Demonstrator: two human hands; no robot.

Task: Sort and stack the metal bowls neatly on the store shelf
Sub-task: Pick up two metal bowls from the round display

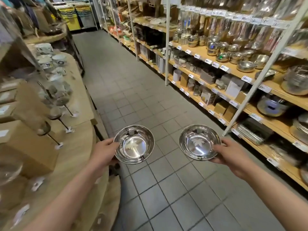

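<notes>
The store shelf runs along the right of the tiled aisle, its wooden boards loaded with metal pots and bowls, so it lies to the right of and beyond both hands, nearer the right arm. A worktop of glasses and boxes flanks the left. Over the floor, each of the hands carries one shallow bowl, mouth up and roughly level, the two well apart. The left hand pinches the near-left rim of the left bowl, thumb on top. The right hand grips the right bowl likewise. Nesting probably comes first, then a rightward reach.
</notes>
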